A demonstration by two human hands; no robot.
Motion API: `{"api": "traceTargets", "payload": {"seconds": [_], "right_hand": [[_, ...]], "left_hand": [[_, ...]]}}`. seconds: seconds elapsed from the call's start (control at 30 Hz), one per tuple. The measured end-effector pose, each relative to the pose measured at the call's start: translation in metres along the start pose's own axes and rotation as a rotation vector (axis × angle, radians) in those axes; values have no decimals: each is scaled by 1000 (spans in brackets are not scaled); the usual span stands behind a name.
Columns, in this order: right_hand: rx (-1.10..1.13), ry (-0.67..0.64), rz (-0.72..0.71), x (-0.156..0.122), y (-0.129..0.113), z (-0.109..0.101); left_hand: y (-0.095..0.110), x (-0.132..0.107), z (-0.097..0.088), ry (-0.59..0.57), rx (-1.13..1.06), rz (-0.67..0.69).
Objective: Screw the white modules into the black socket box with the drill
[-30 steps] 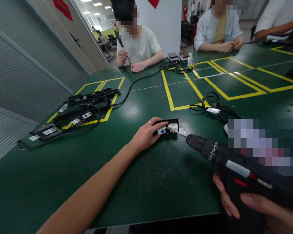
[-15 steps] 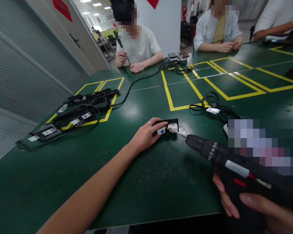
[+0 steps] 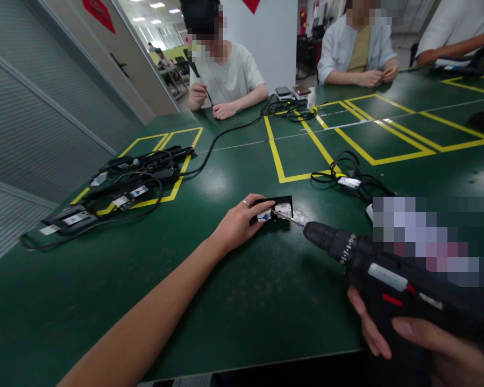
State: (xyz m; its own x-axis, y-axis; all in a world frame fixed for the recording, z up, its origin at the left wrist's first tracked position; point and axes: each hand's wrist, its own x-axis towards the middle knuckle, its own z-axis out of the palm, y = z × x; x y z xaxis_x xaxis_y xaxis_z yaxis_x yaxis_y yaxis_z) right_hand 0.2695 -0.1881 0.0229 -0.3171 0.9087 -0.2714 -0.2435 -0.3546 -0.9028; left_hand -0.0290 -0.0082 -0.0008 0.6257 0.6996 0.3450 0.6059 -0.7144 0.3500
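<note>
Over the green table (image 3: 266, 301), a power drill (image 3: 387, 285) fills the right hand (image 3: 435, 341), curled round its handle; the left hand (image 3: 240, 220), half-closed, grips a small black part (image 3: 283, 209) there (driving or drilling, seemingly). The next move calls for a steady bit (image 3: 292, 218).

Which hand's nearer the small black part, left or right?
Left. The left hand holds the black part; the right hand is farther off, nearer the camera, gripping the drill.

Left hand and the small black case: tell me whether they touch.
Touching. The head view shows the left hand grasping one end of the small black case, no gap between.
</note>
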Motion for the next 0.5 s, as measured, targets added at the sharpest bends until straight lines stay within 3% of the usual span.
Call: {"api": "traceTargets", "payload": {"seconds": [0.23,0.5], "right_hand": [[7,3,-43,2,5,0],[16,-25,25,0,3,-3]], "left_hand": [[-1,0,1,-4,-2,-6],[-2,0,2,13,-21,6]]}}
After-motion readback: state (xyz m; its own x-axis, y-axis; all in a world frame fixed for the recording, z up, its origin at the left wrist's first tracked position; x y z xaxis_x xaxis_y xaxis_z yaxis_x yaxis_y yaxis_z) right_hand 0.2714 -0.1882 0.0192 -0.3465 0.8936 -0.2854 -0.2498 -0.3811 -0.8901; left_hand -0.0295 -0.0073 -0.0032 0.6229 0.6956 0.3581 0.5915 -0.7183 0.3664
